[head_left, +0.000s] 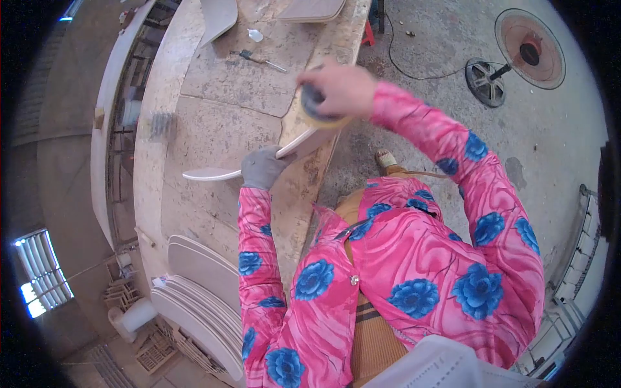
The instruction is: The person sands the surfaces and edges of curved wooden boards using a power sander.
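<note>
My left hand, in a grey glove, is closed around the middle of a thin curved panel with a pale edge. One end of the panel sticks out to the left; its other end rises towards my right hand. Bare and slightly blurred, my right hand grips a round hand pad, dark on top with a yellowish disc below. The pad lies over the panel's right end and hides part of it; I cannot tell whether they touch.
On the wooden workbench lie a brush, a small white bottle and more panels. A stack of curved panels stands left of my body. A fan with a floor cable is at the right.
</note>
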The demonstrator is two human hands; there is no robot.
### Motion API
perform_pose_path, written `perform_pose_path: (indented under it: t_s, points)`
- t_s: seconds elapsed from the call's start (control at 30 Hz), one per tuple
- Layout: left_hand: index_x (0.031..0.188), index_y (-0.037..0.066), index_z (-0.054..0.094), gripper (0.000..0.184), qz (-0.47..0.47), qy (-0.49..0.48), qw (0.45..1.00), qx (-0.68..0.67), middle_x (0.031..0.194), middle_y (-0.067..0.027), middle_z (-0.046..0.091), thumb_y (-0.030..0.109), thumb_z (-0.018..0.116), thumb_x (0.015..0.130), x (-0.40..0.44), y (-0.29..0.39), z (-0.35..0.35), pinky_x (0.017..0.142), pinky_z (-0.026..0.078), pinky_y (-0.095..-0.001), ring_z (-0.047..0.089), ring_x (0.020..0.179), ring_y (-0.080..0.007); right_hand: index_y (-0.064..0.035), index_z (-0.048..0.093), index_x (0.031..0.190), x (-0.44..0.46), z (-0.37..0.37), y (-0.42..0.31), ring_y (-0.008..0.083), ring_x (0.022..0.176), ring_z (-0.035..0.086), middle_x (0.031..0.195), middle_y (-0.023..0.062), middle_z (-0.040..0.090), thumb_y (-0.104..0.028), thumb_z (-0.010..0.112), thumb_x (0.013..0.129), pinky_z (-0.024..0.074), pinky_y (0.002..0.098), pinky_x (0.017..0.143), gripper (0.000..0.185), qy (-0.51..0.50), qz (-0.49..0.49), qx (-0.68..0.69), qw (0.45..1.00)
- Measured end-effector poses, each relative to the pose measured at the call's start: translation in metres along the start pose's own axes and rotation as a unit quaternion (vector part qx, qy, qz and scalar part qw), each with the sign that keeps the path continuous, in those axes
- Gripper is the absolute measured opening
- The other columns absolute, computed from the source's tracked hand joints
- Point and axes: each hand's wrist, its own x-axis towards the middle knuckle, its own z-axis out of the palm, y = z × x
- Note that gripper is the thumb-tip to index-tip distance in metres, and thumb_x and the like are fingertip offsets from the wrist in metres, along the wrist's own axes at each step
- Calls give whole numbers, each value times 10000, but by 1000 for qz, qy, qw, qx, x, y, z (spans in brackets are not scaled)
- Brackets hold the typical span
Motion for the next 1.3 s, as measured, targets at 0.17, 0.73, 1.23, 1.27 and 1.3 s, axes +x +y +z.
perform_pose_path:
  t_s: [0.17, 0.73, 1.23, 1.27, 1.3]
  points:
    - [786, 176, 695, 405, -11, 35, 999, 7, 688, -96, 649, 575, 648, 733, -4, 8, -6, 572, 493, -403, 647, 651, -289, -76, 509, 1202, -12, 17, 117, 193, 898, 567, 1015, 97, 564, -221, 701, 690, 471, 304, 786, 566, -81, 126, 408, 901]
    - [782, 193, 705, 375, -9, 3, 1000, -21, 687, -82, 651, 561, 661, 721, -8, 0, 3, 551, 487, -400, 640, 630, -280, -152, 513, 1205, 32, -11, 30, 295, 954, 578, 1052, 166, 560, -270, 651, 692, 457, 373, 851, 544, -173, -254, 115, 945]
    - [722, 162, 647, 312, 40, 79, 996, 5, 647, -78, 610, 465, 714, 699, -31, 0, 14, 513, 459, -395, 614, 605, -286, -134, 492, 1198, -12, 73, 166, 141, 942, 503, 1019, 46, 528, -227, 680, 702, 417, 262, 807, 538, -292, 34, 518, 803]
    - [741, 166, 661, 289, 60, 122, 991, -14, 658, -75, 613, 445, 723, 700, -31, -1, 15, 515, 453, -388, 615, 609, -277, -139, 483, 1201, -20, 89, 179, 123, 930, 493, 1002, 33, 511, -203, 675, 717, 414, 247, 799, 525, -272, 68, 528, 802]
    - [741, 166, 661, 289, 62, 118, 991, -13, 658, -75, 613, 445, 723, 700, -28, -1, 13, 515, 453, -388, 615, 609, -277, -139, 483, 1201, -27, 101, 192, 123, 930, 493, 1002, 33, 511, -203, 675, 717, 414, 247, 799, 525, -271, 69, 531, 800]
